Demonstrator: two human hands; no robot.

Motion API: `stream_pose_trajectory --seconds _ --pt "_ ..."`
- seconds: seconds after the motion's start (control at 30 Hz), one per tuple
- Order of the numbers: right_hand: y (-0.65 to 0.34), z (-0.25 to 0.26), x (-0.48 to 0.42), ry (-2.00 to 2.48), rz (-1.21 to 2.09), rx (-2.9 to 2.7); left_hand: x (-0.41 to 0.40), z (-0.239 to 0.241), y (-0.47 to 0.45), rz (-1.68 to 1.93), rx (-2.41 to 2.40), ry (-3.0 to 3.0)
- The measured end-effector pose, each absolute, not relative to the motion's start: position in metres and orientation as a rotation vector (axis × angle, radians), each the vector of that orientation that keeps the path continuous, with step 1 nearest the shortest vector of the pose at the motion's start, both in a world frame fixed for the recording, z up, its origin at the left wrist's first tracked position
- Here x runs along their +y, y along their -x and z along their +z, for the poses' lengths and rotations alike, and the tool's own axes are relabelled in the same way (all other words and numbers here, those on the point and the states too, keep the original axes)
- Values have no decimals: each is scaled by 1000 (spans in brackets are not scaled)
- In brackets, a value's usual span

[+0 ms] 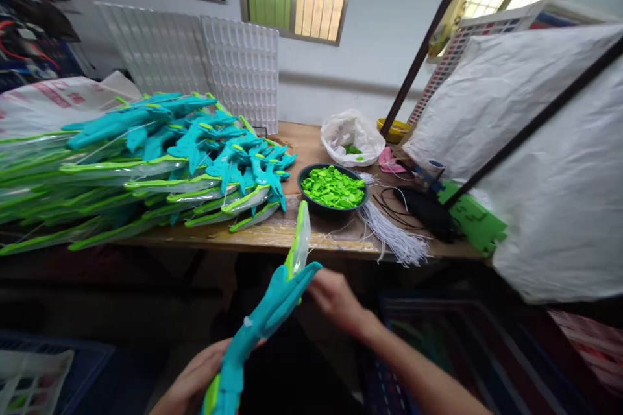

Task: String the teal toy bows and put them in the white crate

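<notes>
A teal plastic toy bow (265, 308) with a green-edged clear limb stands slanted in front of me, its upper tip near the table edge. My left hand (207, 363) is closed round its lower part, and the bow hides some of the fingers. Beside the upper part is my right hand (335, 298), fingers curled and partly behind the teal plastic; what it pinches, if anything, is hidden. Just beyond the bow's tip sits a dark bowl (306, 198) full of small bright green plastic pieces (333, 187). A bundle of white strings (396, 233) hangs over the table's edge.
A big pile of similar bows (195, 155) covers the table's left side. Behind the bowl stands a white plastic bag (353, 133). A green block (472, 217), a dark slanted pole (525, 130) and a white sack (559, 175) are at right. Crates (92, 363) lie below.
</notes>
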State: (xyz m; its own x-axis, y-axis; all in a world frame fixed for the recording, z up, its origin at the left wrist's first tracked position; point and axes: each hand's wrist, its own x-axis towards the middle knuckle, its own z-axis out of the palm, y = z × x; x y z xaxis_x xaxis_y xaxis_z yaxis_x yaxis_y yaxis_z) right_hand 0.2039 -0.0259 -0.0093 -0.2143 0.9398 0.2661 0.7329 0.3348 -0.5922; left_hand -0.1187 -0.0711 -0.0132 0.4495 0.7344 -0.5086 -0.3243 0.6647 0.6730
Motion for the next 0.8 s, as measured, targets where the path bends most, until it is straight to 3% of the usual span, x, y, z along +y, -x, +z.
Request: stream_pose_trajectory --seconds 0.07,0.13,0.2,0.27,0.47,0.8 --pt "-161 -23 -64 1266 651 -2135 -65 -15 103 636 886 -582" --pt "-134 -37 -91 1094 1121 -2045 -62 -17 93 633 876 -620" --pt "-122 -49 -104 1028 1703 -1612 -62 -20 90 643 833 -606" --pt "-117 -56 -103 1022 2001 -1123 -66 -26 91 631 790 -580" --pt "-108 -53 -58 937 1926 -615 -85 -55 100 420 720 -603" --pt "-175 -20 11 911 1373 -427 -101 -79 124 449 835 -498"
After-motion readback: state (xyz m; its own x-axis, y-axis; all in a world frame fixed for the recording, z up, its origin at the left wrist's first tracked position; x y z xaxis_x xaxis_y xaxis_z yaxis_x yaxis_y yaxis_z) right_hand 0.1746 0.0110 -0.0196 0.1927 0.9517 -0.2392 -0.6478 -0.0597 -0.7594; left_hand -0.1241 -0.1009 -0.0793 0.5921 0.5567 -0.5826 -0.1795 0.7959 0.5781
